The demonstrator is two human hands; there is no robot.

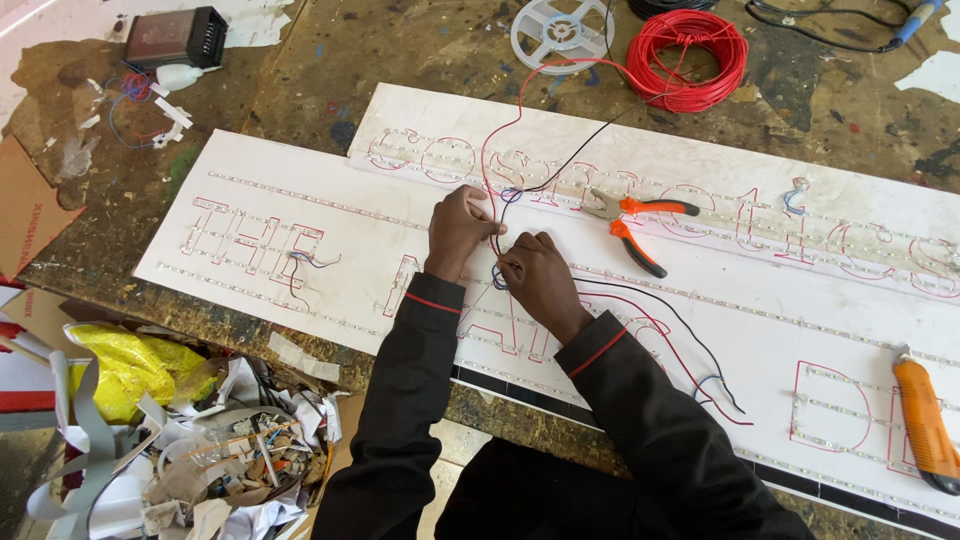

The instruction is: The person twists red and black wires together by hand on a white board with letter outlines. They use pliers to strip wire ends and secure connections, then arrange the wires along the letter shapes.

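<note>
My left hand (459,228) and my right hand (535,277) meet over a white sign panel (340,200) with outlined letters and thin light strips. Both hands pinch thin red and black wires (497,215) between their fingertips. The red wire runs up to a red wire coil (687,58) at the back. More red, black and blue wires (690,350) trail off to the right of my right sleeve across the panel.
Orange-handled pliers (628,222) lie on the panel right of my hands. An orange utility knife (924,418) rests at the far right. An empty white reel (562,33), a dark power supply box (178,36) and a scrap-filled bin (190,440) surround the worn table.
</note>
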